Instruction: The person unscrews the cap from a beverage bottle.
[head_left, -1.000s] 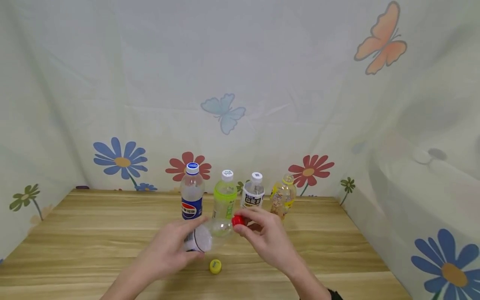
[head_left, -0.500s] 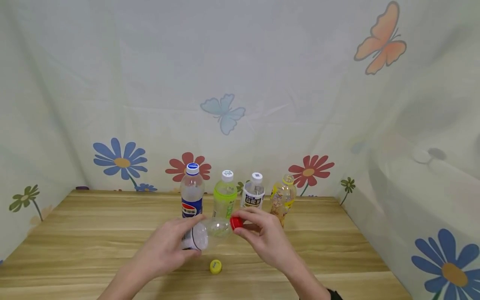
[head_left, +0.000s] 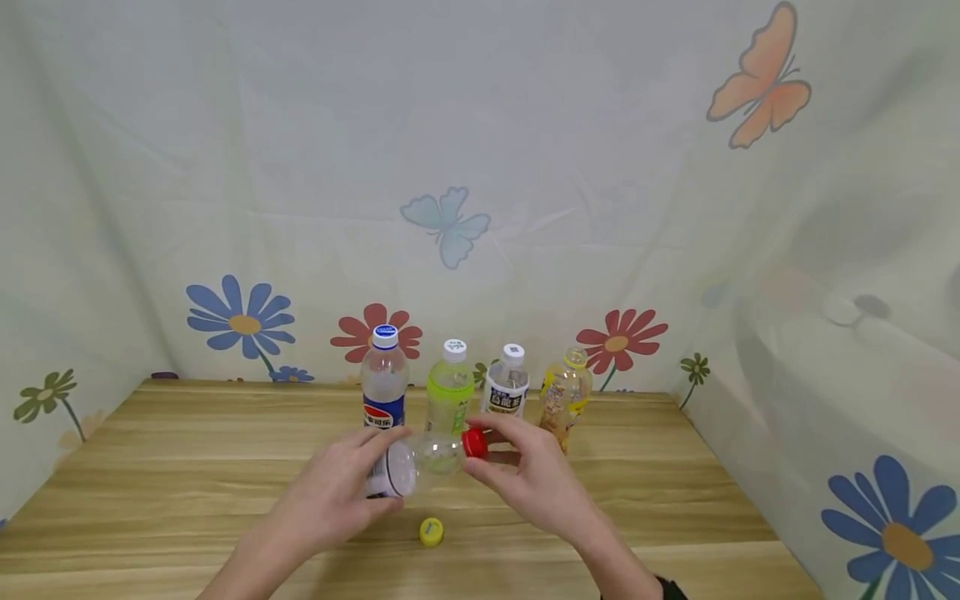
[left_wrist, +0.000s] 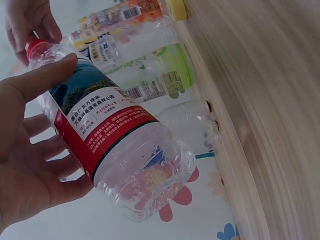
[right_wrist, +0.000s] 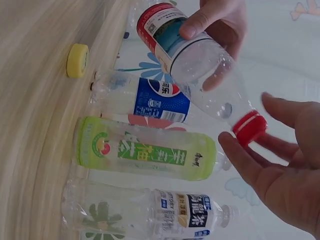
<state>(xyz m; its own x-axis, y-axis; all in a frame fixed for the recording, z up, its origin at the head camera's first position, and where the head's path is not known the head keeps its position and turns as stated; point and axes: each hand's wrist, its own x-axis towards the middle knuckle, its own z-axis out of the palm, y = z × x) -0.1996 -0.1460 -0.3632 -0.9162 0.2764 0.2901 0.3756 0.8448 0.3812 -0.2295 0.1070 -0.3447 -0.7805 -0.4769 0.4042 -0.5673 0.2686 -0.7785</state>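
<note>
My left hand (head_left: 333,492) grips a clear plastic water bottle (left_wrist: 107,117) round its red, white and teal label. The bottle is tilted on its side in the head view, its base toward my left palm and its neck toward my right hand. A red cap (right_wrist: 249,127) sits at the neck. My right hand (head_left: 528,467) is around the cap, thumb and fingers spread, with a gap between the cap and a raised digit (right_wrist: 280,107) in the right wrist view. A loose yellow cap (head_left: 431,532) lies on the wooden table (head_left: 187,500) below the bottle.
Behind my hands stand a blue-labelled cola bottle (head_left: 385,387), a green-labelled bottle (head_left: 450,400), a white-capped oolong tea bottle (head_left: 507,387) and a yellow-patterned bottle (head_left: 566,396) with an uncapped neck. A flowered cloth (head_left: 315,167) closes off the back and sides.
The bottle's neck and the red cap have come together, the bottle tipping toward my right hand. My right fingers, earlier pinching the cap, have since spread away from it.
</note>
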